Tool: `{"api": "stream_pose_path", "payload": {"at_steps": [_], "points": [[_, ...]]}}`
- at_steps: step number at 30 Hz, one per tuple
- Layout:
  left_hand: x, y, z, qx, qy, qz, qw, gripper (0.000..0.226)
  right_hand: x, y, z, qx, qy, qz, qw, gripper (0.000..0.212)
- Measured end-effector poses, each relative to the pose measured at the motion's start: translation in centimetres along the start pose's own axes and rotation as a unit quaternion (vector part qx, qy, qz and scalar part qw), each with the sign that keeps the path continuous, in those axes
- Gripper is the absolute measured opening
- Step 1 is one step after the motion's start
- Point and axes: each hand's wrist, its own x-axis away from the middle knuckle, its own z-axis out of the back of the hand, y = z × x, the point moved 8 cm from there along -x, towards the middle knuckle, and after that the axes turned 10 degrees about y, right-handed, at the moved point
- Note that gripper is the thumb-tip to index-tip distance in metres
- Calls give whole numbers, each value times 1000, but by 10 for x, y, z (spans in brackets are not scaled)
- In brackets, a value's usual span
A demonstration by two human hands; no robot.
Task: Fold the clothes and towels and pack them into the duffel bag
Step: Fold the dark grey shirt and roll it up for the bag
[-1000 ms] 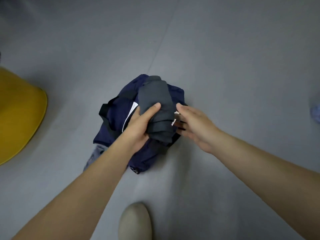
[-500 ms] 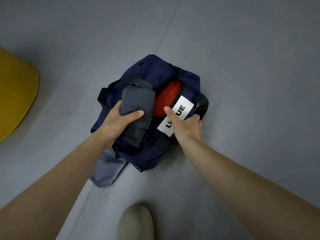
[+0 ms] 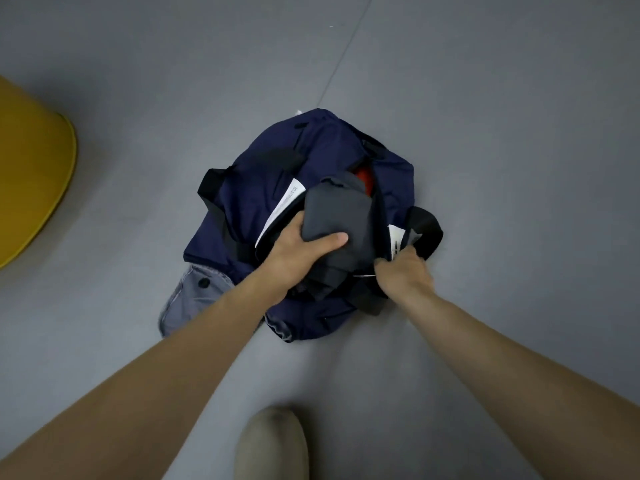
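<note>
A navy duffel bag (image 3: pixel 277 174) with black straps lies on the grey floor, its top opening gaping. My left hand (image 3: pixel 298 251) grips a folded dark grey garment (image 3: pixel 341 213) that sits partly inside the opening. A red item (image 3: pixel 364 176) shows inside the bag, just beyond the grey garment. My right hand (image 3: pixel 403 271) grips the bag's near edge by its white label (image 3: pixel 394 242) and a black strap, holding the opening apart.
A pale blue-grey garment (image 3: pixel 194 299) lies on the floor, partly under the bag's near left corner. A yellow rounded object (image 3: pixel 31 174) stands at the left edge. A beige shoe tip (image 3: pixel 272 445) is at the bottom centre.
My left hand has pushed the grey garment rightward into the bag's opening, covering most of the red item. My right hand has pulled the bag's edge and label to the right.
</note>
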Motion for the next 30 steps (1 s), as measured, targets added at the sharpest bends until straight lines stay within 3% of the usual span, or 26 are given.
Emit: {"api": "stream_pose_path", "payload": {"at_steps": [5,10,14,17,20,26,28,30], "points": [[-10,24,-8,-14,-22,-17,1000,53,12,-16,43,66,44,119,990,29],[-13,-13,-52,-99,-55,15,993,52,24,-31,73,60,69,167,982,29],[-9,-23,-88,-94,-76,19,993,53,24,-24,75,55,75,180,979,39],[-11,-31,-96,-115,-33,24,993,56,23,-20,84,45,80,197,976,33],[-23,-42,-92,-195,20,32,980,64,33,-19,90,50,79,236,967,10],[-34,-27,-90,-90,24,29,995,71,31,-18,94,50,64,243,967,15],[-24,-13,-88,-201,36,-21,979,80,32,-17,92,57,66,249,965,11],[-8,5,-73,-358,96,-97,923,79,33,-17,91,58,66,252,964,12]]}}
